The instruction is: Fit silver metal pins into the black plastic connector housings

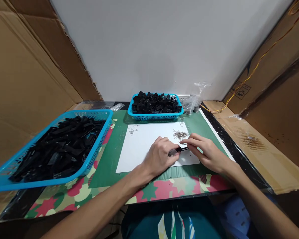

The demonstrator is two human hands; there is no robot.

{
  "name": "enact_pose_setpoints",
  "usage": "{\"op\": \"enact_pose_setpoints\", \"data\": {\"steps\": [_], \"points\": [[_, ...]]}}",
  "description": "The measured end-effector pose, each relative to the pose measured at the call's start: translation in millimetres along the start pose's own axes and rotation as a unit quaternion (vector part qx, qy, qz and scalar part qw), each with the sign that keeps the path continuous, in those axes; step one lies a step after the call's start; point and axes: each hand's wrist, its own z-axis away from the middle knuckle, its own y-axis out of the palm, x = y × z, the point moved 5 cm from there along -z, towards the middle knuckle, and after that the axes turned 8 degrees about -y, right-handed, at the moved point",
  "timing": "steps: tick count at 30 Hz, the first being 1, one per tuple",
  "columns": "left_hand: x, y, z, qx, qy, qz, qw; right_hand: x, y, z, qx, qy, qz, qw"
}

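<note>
My left hand (163, 152) is closed around a small black plastic piece (181, 149) with a rounded, greyish end, holding it just over a white sheet (142, 146). From the other side, my right hand (206, 151) brings its thumb and forefinger together at the piece's thin, pronged end. Whatever sits between those fingertips is too small to make out. Just beyond the right fingertips lies a pile of tiny metal pins (180, 134). A sparser scatter of small metal bits (133, 130) rests at the sheet's far left corner.
A blue basket (99, 141) of long black plastic parts stands at left. Another blue basket (155, 117), heaped with short black pieces, stands at the back beside clear plastic bags (190, 103). Cardboard walls (27, 56) flank the green mat (107, 166); a yellow wire (255, 69) hangs at right.
</note>
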Motion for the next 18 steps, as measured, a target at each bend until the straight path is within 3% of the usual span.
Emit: {"op": "enact_pose_setpoints", "data": {"steps": [4, 8, 12, 18], "points": [[-1.0, 2.1, 0.4, 0.019, 0.01, -0.025, 0.999, 1.9, -4.1, -6.1, -0.085, -0.017, 0.003, 0.996], [-1.8, 4.4, 1.6, 0.025, 0.028, -0.05, 0.998, -5.3, -4.7, -6.4, -0.182, 0.076, -0.071, 0.978], [-4.3, 5.1, 2.4, 0.015, 0.049, -0.072, 0.996, -17.8, 10.8, -4.7, -0.195, 0.19, -0.203, 0.941], [-6.3, 6.1, 2.8, 0.01, 0.06, -0.086, 0.994, -24.5, 18.6, -5.7, -0.179, 0.218, -0.2, 0.938]]}}
